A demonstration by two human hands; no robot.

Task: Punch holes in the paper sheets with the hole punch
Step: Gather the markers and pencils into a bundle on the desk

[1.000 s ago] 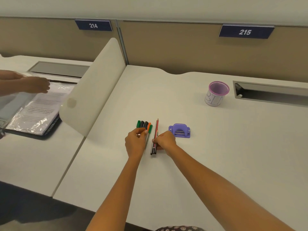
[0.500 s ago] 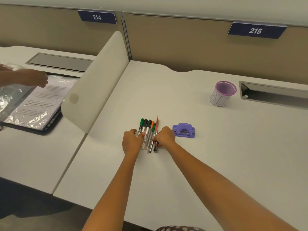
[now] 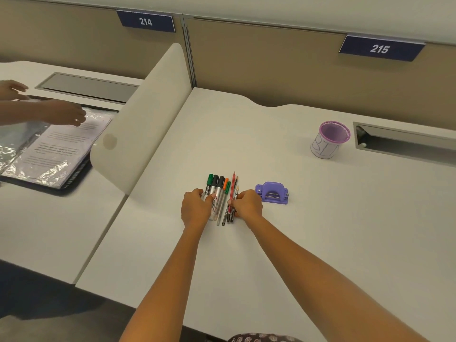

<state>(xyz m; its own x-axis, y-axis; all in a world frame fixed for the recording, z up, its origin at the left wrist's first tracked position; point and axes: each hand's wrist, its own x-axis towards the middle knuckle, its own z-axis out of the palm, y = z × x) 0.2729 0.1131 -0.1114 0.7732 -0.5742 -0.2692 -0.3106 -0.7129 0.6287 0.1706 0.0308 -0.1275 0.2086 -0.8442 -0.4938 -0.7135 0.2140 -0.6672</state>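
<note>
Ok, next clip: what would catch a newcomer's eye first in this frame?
Probably the two hands at the desk's centre, the left hand and right hand bracketing a row of pens lying flat. Just right of them sits a purple hole punch, untouched, with a purple cup farther back right. At the far left, another person's hands reach over a sleeved document on the neighbouring desk.

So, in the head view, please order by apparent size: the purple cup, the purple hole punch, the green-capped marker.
1. Purple cup, although it stands farthest from the camera.
2. Purple hole punch.
3. Green-capped marker: long but thin, partly hidden by the left hand.
</note>
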